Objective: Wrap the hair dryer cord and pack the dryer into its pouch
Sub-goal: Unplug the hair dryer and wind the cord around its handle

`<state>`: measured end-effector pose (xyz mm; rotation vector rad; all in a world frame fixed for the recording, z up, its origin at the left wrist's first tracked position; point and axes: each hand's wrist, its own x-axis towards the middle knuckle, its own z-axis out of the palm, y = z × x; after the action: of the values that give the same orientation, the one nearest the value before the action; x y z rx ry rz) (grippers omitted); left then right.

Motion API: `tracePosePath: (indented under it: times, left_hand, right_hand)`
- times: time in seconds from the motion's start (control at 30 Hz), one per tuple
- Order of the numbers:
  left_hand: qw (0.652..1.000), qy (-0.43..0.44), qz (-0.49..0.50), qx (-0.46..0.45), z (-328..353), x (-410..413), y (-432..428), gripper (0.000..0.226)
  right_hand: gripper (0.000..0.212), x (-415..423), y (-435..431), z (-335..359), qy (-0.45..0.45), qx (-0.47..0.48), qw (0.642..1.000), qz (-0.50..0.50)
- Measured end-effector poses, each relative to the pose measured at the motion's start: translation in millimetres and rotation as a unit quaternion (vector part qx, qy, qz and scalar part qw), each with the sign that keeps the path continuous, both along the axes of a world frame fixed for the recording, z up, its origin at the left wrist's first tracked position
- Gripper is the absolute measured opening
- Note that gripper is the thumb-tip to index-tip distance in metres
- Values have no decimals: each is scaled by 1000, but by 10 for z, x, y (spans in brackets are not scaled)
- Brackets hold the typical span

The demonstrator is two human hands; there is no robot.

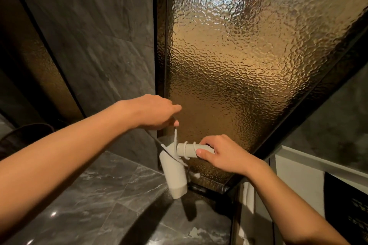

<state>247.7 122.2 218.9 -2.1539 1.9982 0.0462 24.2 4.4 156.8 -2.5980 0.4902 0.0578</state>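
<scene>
A white hair dryer (175,173) hangs in the air at the centre bottom, its barrel pointing down and its handle lying level to the right. My right hand (219,155) grips the end of that handle. The white cord (175,139) loops a few times around the handle and runs straight up to my left hand (157,111), which pinches it between thumb and fingers just above the dryer. No pouch is clearly visible.
A textured amber glass door (229,65) stands right behind the hands. Dark marble wall (89,36) is to the left, a glossy marble floor (99,205) below. A white cabinet (298,185) with a dark cloth (346,205) stands at the right. A dark rounded object (27,135) sits at the left edge.
</scene>
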Motion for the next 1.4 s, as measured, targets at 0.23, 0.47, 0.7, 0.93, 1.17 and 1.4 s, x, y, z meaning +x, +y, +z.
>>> tracePosePath:
  times: [0.23, 0.47, 0.7, 0.93, 1.17, 1.4]
  left_hand:
    - [993, 96, 53, 36, 40, -107, 119, 26]
    - [864, 477, 137, 83, -139, -110, 297, 15]
    - [988, 144, 47, -41, 118, 86, 385, 26]
    - [985, 32, 52, -164, 88, 412, 171, 48]
    - [903, 294, 221, -223, -529, 489, 228, 66]
    - [865, 368, 323, -108, -1094, -82, 227, 70]
  right_hand:
    - [31, 69, -33, -201, -56, -129, 983, -122]
    - [33, 184, 24, -355, -96, -137, 962, -215]
    - [34, 297, 45, -363, 18, -112, 983, -143]
    - [31, 244, -66, -205, 58, 143, 984, 88]
    - [33, 120, -51, -49, -82, 419, 899, 100]
    - [33, 184, -2, 6, -252, 556, 791, -39]
